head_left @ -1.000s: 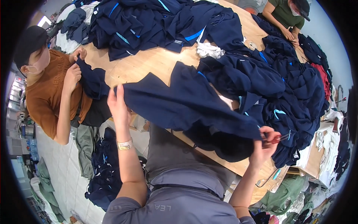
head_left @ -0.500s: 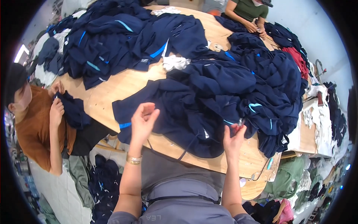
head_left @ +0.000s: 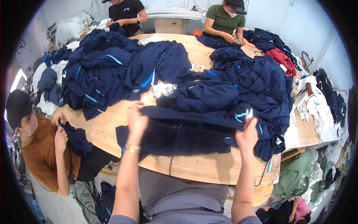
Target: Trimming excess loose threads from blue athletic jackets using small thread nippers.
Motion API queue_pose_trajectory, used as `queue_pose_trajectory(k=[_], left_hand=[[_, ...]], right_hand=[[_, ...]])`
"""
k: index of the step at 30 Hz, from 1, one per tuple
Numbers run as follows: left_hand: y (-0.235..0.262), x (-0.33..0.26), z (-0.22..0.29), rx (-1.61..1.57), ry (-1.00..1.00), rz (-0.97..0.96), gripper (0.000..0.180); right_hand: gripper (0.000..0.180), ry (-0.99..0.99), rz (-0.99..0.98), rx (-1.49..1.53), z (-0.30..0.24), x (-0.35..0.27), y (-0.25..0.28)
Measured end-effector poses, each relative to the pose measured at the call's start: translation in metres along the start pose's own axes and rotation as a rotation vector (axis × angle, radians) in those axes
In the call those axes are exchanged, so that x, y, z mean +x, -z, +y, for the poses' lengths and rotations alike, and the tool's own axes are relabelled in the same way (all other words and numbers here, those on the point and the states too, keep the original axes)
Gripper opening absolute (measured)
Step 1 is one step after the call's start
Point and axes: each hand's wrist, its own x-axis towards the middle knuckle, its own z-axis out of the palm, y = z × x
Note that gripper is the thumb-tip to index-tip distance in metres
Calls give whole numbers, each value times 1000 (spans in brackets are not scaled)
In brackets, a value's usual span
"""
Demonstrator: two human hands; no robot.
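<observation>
A navy garment (head_left: 182, 132) stretches between my two hands along the near edge of the table, its upper edge drawn straight and blurred by motion. At its left end is my left hand (head_left: 137, 121), closed on the cloth's upper corner; the fingertips are smeared. My right hand (head_left: 247, 136) is closed around a small silvery tool (head_left: 249, 112) that points up from the fist; its exact kind is too small to make out. That hand is beside the garment's right end, and whether it also grips cloth is hidden.
Large heaps of navy garments lie at the left (head_left: 100, 71) and right (head_left: 257, 82) of the wooden table (head_left: 108, 128). A white cloth bundle (head_left: 164, 89) sits between them. One co-worker (head_left: 48, 149) sits at left; others work across the table. A turquoise-handled tool (head_left: 269, 166) lies near the right corner.
The bunched navy garment is now pulled out lengthwise. My left hand has gone from open to closed on it. My right hand has moved rightward with the small tool; the view has tipped up.
</observation>
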Motion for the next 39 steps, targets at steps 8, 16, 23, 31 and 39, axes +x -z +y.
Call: queue_pose_trajectory(k=[8,16,23,31,39], left_hand=[[184,77,3,423,-144,292,39],[224,65,93,154,-522,529,41],[158,-64,0,155,-95,-147,39],[97,-179,-24,356,113,-326,74],[38,-198,31,-205,104,-377,22]], right_hand=[[41,203,181,353,-8,94,47],[33,629,75,773,-143,112,68],[39,457,-419,341,-67,19,3],[52,161,-545,217,84,-111,-35],[32,536,-364,320,-1,-114,-44]])
